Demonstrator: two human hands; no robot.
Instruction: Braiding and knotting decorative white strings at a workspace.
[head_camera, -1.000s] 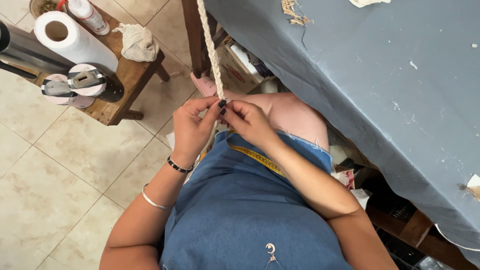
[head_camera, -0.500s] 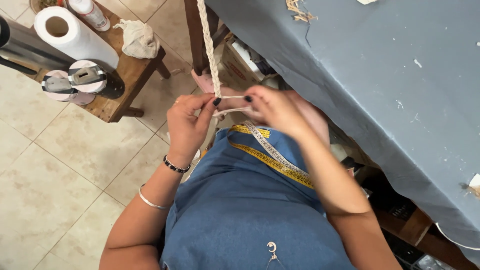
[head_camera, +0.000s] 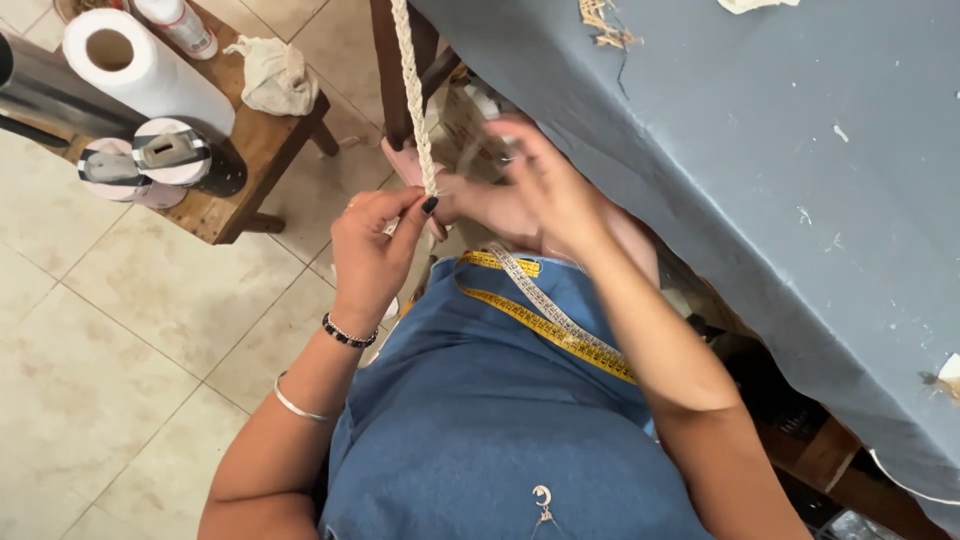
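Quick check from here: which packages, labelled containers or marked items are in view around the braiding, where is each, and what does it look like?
Bottle: top left on the wooden side table; white, with a reddish label band.
Paper towel roll: lying on that table; white cylinder, hollow core.
Two tape rolls: at the table's front edge; pale pink, with dark stripes.
Measuring tape: across the lap, below the braided cord; yellow and white, with printed markings.
No signs or screens.

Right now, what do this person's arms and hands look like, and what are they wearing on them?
Both arms are bare, with no sleeves showing. The left hand has dark polished nails. On its wrist sits a black beaded bracelet, and further up the forearm a thin silver bangle. The right hand is blurred, so I cannot tell whether it wears rings or polish; its forearm shows no jewellery.
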